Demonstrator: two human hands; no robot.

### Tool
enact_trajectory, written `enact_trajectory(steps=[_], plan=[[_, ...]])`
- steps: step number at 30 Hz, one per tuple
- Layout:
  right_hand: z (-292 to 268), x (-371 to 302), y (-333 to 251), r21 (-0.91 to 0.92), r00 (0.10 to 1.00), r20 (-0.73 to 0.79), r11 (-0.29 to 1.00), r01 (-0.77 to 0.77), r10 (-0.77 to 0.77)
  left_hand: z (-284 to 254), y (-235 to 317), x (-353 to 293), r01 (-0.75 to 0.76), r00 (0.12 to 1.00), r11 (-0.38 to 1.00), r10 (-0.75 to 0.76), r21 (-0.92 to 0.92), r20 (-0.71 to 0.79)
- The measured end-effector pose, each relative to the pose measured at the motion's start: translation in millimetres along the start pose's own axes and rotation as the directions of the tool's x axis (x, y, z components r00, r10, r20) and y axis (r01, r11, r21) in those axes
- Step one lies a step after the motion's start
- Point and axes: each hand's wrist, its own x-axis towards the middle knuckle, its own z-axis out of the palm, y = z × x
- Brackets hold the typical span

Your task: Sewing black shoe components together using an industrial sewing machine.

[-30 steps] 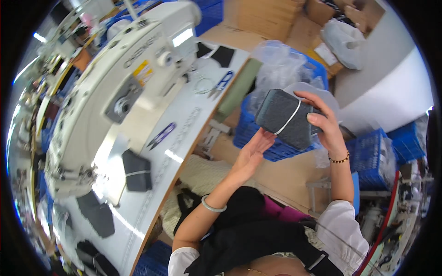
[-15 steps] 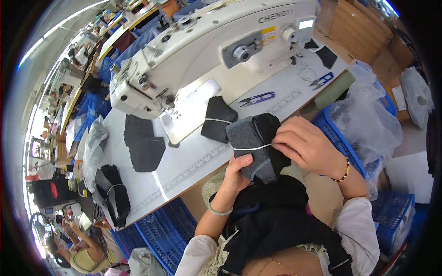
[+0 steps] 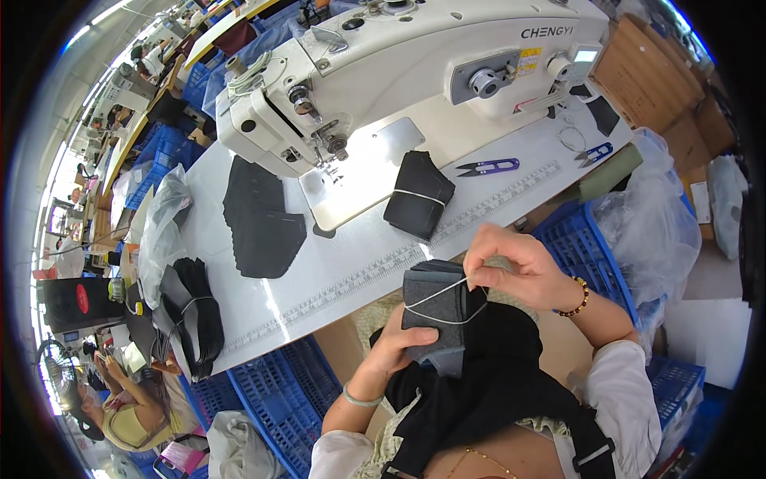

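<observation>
My left hand (image 3: 392, 342) grips a thick bundle of dark grey cut fabric pieces (image 3: 433, 300) over my lap, its thumb lying across the front. A thin white band (image 3: 439, 321) loops round the bundle. My right hand (image 3: 520, 267) pinches one strand of it between thumb and fingertips and pulls it away from the bundle's right side. Just beyond, on the machine table (image 3: 359, 255), lies a second dark bundle (image 3: 419, 199) with a white band round it. A loose stack of dark pieces (image 3: 263, 223) rests further left.
A white sewing machine (image 3: 383, 80) spans the table's far side. Thread snips (image 3: 488, 168) and a second pair of snips (image 3: 594, 154) lie to the right. Another tied bundle (image 3: 198, 319) sits at the left edge. Blue crates (image 3: 291, 399) stand below; plastic-filled blue basket (image 3: 578, 247) at right.
The held bundle has come lower, toward my lap. My right hand has drawn the band strand out, so it now stretches away from the fabric. The head view has shifted.
</observation>
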Motion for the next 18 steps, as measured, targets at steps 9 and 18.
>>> enact_trajectory(steps=[9, 18], plan=[[-61.0, 7.9, 9.7, 0.687, 0.828, -0.441, 0.724, 0.064, 0.345, -11.5, -6.2, 3.8, 0.092, 0.961, 0.954, -0.160, 0.286, 0.227], [-161.2, -6.4, 89.9, -0.789, 0.737, -0.615, 0.223, -0.573, -0.281, -73.7, -5.4, -12.0, -0.288, 0.890, 0.729, 0.443, -0.621, 0.107]])
